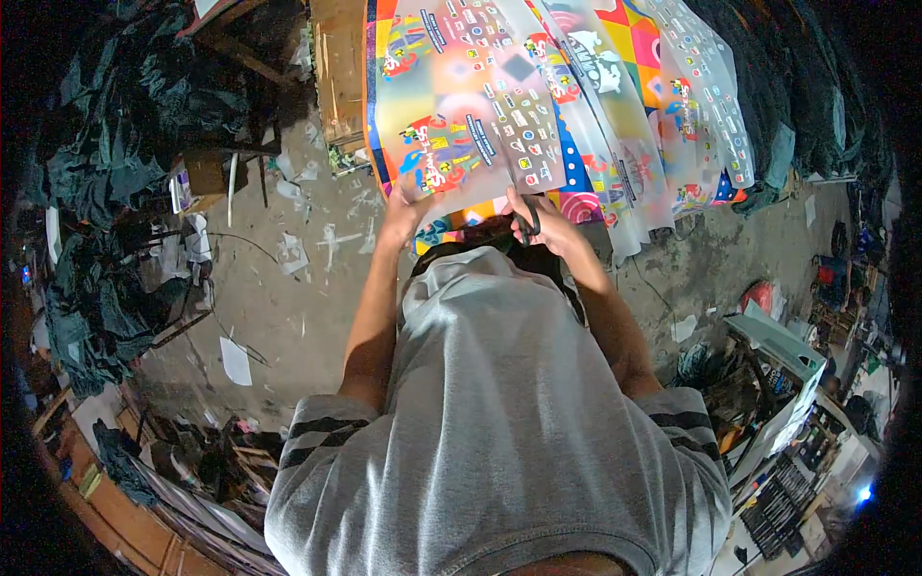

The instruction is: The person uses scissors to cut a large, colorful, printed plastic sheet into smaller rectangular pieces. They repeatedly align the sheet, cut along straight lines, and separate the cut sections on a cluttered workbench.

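Observation:
Before me lies a printed translucent film sheet [461,129], its near left corner gripped by my left hand [405,216]. My right hand [544,222] has its fingers around black-handled scissors [531,219] at the sheet's near edge; whether the blades are apart is hidden. More printed film strips [627,165] overlap to the right, some with near ends hanging down. Beneath them spreads a brightly patterned sheet [580,205] in orange, blue and pink.
Dark green cloth [108,129] is heaped at the left, and more dark cloth [799,86] lies at the right. A wooden board [338,72] adjoins the film. Paper scraps [235,360] litter the concrete floor [288,317]. A cluttered rack [785,497] stands at the lower right.

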Demonstrator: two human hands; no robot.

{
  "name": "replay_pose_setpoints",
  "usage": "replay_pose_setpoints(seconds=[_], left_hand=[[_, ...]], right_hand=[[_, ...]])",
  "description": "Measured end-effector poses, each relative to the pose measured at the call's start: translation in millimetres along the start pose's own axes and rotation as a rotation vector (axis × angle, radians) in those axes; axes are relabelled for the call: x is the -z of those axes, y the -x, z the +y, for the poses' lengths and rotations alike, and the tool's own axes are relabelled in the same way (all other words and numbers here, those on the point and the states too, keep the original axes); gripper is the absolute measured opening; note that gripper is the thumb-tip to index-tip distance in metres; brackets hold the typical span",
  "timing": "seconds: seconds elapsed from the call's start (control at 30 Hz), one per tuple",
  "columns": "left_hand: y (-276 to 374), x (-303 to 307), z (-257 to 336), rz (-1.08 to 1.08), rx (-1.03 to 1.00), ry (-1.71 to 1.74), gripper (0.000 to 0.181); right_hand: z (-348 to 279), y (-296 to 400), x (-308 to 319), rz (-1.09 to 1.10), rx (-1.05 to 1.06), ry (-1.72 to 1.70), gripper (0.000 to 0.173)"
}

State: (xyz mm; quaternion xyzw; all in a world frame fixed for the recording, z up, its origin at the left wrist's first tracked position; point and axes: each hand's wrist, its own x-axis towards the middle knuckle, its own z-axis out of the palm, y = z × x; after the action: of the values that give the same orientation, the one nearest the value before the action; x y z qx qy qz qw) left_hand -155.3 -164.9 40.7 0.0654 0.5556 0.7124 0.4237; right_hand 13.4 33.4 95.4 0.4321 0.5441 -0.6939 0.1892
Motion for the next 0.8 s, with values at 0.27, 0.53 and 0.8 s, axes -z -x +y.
replay_pose_setpoints(seconds=[0.27, 0.53, 0.8], left_hand=[[0.3, 1.6, -1.9, 0.008, 0.012, -0.017, 0.070], [6.0, -6.2, 10.9, -0.026, -0.024, -0.195, 0.069], [8.6, -9.1, 3.5, -0.080, -0.025, -0.068, 0.070]], right_hand=[[10.7, 0.1, 5.9, 0.012, 0.115, 0.069, 0.061], [-17.6, -3.7, 11.7, -0.086, -0.087, -0.008, 0.066], [-21.8, -14.1, 13.2, -0.001, -0.004, 0.077, 0.067]])
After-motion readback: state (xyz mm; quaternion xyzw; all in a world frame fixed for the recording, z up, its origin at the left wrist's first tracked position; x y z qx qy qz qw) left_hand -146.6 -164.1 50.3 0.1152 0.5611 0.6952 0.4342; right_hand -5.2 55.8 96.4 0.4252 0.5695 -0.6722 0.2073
